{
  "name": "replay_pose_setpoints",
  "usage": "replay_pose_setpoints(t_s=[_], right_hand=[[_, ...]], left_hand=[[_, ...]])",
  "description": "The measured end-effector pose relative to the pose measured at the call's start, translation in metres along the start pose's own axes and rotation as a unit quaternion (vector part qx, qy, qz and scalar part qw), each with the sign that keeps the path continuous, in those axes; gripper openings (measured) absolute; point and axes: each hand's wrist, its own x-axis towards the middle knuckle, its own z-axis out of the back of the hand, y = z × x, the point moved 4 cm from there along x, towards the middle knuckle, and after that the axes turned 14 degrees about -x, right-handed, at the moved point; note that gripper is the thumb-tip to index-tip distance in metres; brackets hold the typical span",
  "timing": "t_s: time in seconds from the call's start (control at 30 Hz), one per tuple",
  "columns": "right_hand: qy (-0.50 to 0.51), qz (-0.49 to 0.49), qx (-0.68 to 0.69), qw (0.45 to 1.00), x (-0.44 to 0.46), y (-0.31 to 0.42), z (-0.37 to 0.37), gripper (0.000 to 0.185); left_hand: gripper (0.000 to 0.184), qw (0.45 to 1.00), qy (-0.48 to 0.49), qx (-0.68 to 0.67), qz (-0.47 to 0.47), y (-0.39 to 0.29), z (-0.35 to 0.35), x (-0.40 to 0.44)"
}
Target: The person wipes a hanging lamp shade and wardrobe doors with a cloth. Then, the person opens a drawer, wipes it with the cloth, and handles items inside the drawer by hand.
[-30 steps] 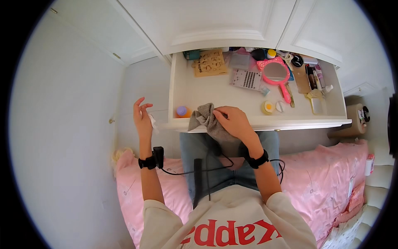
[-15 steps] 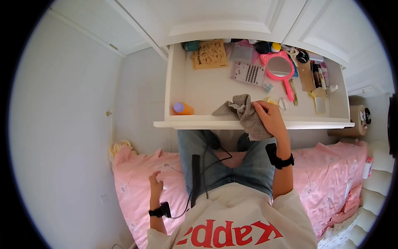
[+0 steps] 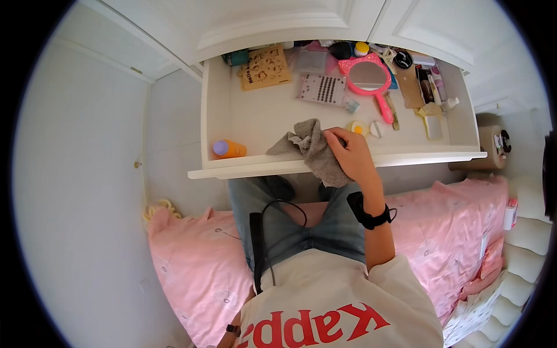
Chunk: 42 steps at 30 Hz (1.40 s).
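Note:
My right hand (image 3: 353, 155) grips a grey cloth (image 3: 316, 152) draped over the front edge of the open white drawer (image 3: 249, 169). My left hand is out of sight; only its wristband shows at the bottom, beside my shirt. An orange bottle with a purple cap (image 3: 229, 149) lies in the drawer's front left corner. Just beyond my right hand are a small yellow and white round item (image 3: 358, 127) and a pale disc (image 3: 376, 129). Farther back lie a pink hand mirror (image 3: 369, 77), a clear patterned case (image 3: 322, 90) and a Hello Kitty paper packet (image 3: 266, 68).
Tubes and small bottles (image 3: 429, 86) stand along the drawer's right side. White cabinet doors (image 3: 278, 20) rise behind it. A pink bed cover (image 3: 197, 255) spreads behind my legs, and a beige bin (image 3: 490, 148) stands at the right.
My right hand has moved right along the drawer front with the cloth. My left hand has dropped back out of view. The orange bottle, upright earlier, now lies on its side.

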Motion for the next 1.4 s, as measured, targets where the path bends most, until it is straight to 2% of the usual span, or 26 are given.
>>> replay_pose_setpoints(t_s=[0.1,0.23,0.57,0.7,0.8,1.0,1.4], right_hand=[[0.009,-0.003,-0.011,1.0,0.001,0.003,0.002,0.026],[0.008,-0.012,-0.008,1.0,0.0,0.006,0.004,0.026],[0.012,-0.008,-0.026,1.0,0.004,0.007,0.003,0.021],[0.041,-0.03,-0.034,0.998,0.014,0.008,0.0,0.019],[0.063,-0.082,-0.039,0.994,0.014,0.005,0.0,0.018],[0.102,-0.161,-0.041,0.981,0.021,0.003,-0.003,0.02],[0.093,-0.184,-0.134,0.969,0.029,0.004,-0.014,0.024]], left_hand=[[0.048,0.994,-0.087,-0.052,-0.047,0.008,0.003,0.019],[0.048,0.988,-0.129,-0.064,-0.06,0.01,0.013,0.018],[0.045,0.987,-0.157,-0.008,0.013,-0.01,0.018,-0.007],[0.044,0.984,-0.159,0.03,0.073,-0.034,0.031,-0.037],[0.043,0.98,-0.155,0.057,0.111,-0.059,0.035,-0.068],[0.042,0.978,-0.129,0.081,0.139,-0.101,0.043,-0.11],[0.039,0.972,-0.062,0.138,0.182,-0.149,0.026,-0.153]])
